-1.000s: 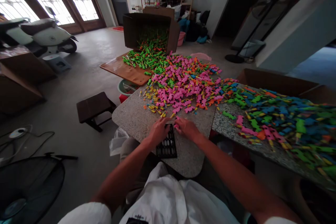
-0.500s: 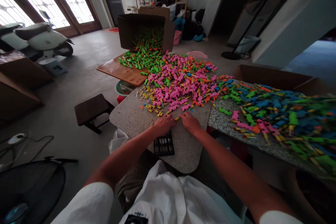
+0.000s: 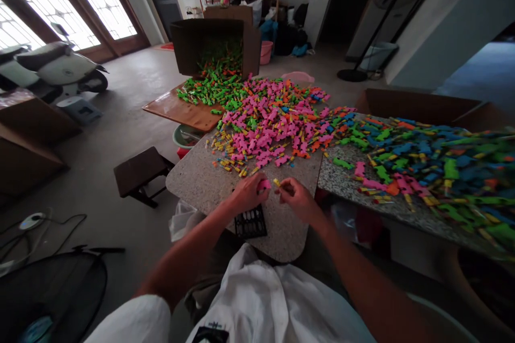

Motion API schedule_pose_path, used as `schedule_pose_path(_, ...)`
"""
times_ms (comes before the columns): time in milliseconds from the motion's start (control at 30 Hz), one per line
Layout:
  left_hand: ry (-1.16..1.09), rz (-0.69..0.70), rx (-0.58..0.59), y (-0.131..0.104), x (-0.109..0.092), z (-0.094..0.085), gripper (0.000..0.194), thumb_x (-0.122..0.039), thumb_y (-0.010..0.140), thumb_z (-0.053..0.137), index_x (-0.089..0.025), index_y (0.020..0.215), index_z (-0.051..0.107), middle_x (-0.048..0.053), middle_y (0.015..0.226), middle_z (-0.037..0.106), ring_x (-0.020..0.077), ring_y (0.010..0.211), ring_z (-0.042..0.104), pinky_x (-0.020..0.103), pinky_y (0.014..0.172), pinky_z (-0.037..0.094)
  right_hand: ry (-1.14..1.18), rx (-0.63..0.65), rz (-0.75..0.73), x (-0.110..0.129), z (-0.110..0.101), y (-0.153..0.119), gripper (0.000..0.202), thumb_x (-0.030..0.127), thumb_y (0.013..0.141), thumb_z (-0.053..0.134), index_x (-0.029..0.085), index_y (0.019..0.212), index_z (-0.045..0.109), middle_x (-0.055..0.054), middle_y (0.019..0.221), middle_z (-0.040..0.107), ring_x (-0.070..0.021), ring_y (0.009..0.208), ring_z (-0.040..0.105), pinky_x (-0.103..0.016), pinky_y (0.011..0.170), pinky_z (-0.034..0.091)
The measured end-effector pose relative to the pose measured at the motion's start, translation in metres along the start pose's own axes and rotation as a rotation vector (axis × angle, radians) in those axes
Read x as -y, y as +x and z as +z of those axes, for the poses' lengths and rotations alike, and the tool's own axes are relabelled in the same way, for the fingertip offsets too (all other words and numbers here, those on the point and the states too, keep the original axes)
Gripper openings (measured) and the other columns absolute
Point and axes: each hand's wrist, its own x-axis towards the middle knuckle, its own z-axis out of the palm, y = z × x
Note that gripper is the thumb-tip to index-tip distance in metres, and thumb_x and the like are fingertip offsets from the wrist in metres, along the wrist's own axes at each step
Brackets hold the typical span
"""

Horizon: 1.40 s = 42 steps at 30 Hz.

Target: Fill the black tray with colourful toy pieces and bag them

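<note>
My left hand is closed on a small pink plastic toy piece, whose end points toward my other hand. Between the fingertips of my right hand is a small yellow piece, held just to the right of the pink one with a narrow gap between them. Below my left wrist a black slotted tray lies on the speckled stone table. A heap of pink toy pieces covers the table beyond my hands, with loose yellow pieces along its near left side.
A cardboard box on its side spills green pieces onto a brown board. Green and blue pieces cover a second stone surface at right. A dark stool stands left; a fan is at lower left.
My hands have risen slightly from the tabletop. The yellow piece has been picked up from the table by my right hand, and the pink piece now shows in my left. The view has shifted slightly.
</note>
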Motion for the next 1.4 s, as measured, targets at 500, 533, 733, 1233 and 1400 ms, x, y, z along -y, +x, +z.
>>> schedule_pose_path(500,-0.009,0.102,0.092,-0.036,-0.023,-0.023,0.039,-0.038,0.106,0.057,-0.024,0.141,0.064,0.010,0.122,0.078,0.0227,0.110,0.077,0.035,0.099,0.060,0.092,0.102,-0.070,0.040,0.003,-0.039,0.033,0.043,0.094,0.071,0.025,0.119,0.083,-0.003,0.090,0.077,-0.0179,0.074,0.068,-0.031,0.072,0.056)
schedule_pose_path(533,0.002,0.110,0.100,-0.036,-0.022,-0.024,0.039,-0.038,0.106,0.058,-0.024,0.141,0.064,0.010,0.121,0.078,0.0226,0.109,0.077,0.035,0.098,0.060,0.091,0.114,-0.076,0.042,0.002,-0.040,0.033,0.043,0.094,0.071,0.025,0.118,0.083,-0.004,0.090,0.077,-0.0178,0.075,0.069,-0.031,0.073,0.056)
schedule_pose_path(733,0.086,0.133,0.137,-0.036,-0.028,-0.033,0.036,-0.033,0.105,0.056,-0.026,0.140,0.064,0.007,0.118,0.079,0.0210,0.108,0.077,0.032,0.094,0.058,0.096,0.209,-0.062,0.046,-0.003,-0.041,0.032,0.044,0.095,0.071,0.024,0.116,0.084,-0.002,0.081,0.074,-0.0184,0.076,0.069,-0.031,0.078,0.056)
schedule_pose_path(1233,0.090,-0.086,0.198,-0.059,-0.024,-0.047,0.076,-0.043,0.097,0.074,-0.034,0.166,0.043,0.008,0.149,0.070,0.0283,0.129,0.072,0.040,0.109,0.059,-0.603,0.325,-0.313,0.033,0.015,-0.028,0.024,0.024,0.100,0.060,0.022,0.110,0.083,-0.012,0.119,0.076,-0.0276,0.116,0.069,-0.039,0.106,0.050)
schedule_pose_path(1400,-0.078,-0.364,-0.191,-0.094,0.027,-0.053,0.052,-0.044,0.104,0.064,-0.031,0.153,0.056,0.008,0.137,0.073,0.0205,0.106,0.073,0.040,0.099,0.063,-0.490,0.126,-0.139,0.010,0.029,0.000,0.031,0.043,0.100,0.061,0.022,0.102,0.084,-0.007,0.094,0.074,-0.0231,0.087,0.070,-0.033,0.083,0.053)
